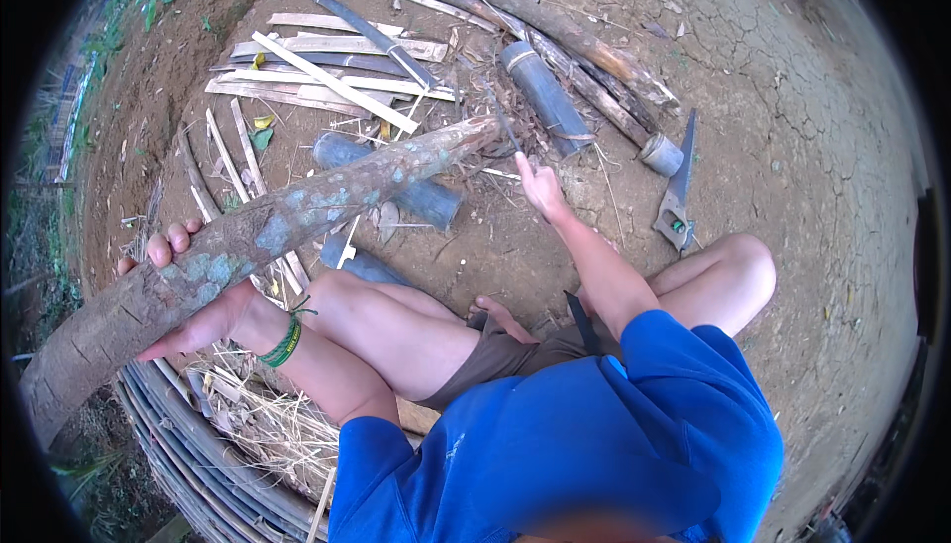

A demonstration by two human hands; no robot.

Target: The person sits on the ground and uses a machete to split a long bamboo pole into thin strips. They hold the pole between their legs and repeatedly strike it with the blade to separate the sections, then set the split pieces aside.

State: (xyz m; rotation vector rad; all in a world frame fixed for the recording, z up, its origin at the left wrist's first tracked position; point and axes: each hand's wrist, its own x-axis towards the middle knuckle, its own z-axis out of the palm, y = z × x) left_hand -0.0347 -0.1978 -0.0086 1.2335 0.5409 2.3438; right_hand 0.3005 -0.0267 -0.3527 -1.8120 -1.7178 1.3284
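A thick wooden log (297, 214) with pale lichen patches lies slantwise across the left side, over my bent left leg. My left hand (210, 321) is closed round its near part, thumb side below and fingertips over the top. At the far end the log tapers to a bare, cut-looking tip. Beside that tip, my right hand (541, 188) grips a knife (506, 125) with a dark, narrow blade. The blade is seen nearly edge-on, close to the tip; whether it touches the wood I cannot tell. Most of the knife's handle is hidden in my fist.
Split bamboo strips (337, 53) lie at the far left. Short bamboo tubes (545, 97) rest beyond and under the log. Long poles (555, 28) stretch behind. A handsaw (678, 191) lies right of my right arm. Bundled long canes (188, 449) curve along the near left.
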